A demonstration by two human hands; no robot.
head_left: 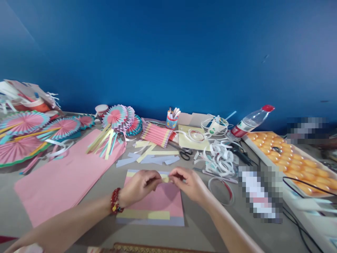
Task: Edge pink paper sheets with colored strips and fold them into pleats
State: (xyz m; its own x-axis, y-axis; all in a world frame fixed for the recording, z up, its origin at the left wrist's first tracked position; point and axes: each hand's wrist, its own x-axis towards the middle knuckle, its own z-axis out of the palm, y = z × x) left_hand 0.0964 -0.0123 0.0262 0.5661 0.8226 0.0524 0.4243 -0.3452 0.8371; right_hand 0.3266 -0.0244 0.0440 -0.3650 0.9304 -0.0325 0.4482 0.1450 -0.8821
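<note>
My left hand (pixel 144 184), with a red bead bracelet at the wrist, pinches one end of a pale yellow paper strip (pixel 165 178). Its other end is between the thumb and fingers of my right hand (pixel 188 181). The fingers hide much of the strip. Beneath both hands lies a pink paper sheet (pixel 168 200) with purple bands along its top and bottom edges. A second yellow strip (pixel 158 215) runs across its lower part, just above the purple band. Whether the held strip touches the sheet, I cannot tell.
Loose purple and yellow strips (pixel 155 159) and black scissors (pixel 185 154) lie beyond the sheet. Large pink paper (pixel 71 172) and paper fans (pixel 63 127) are to the left. Curled white strips (pixel 219 160), a tape roll (pixel 221 191) and a leaning bottle (pixel 250 123) are right.
</note>
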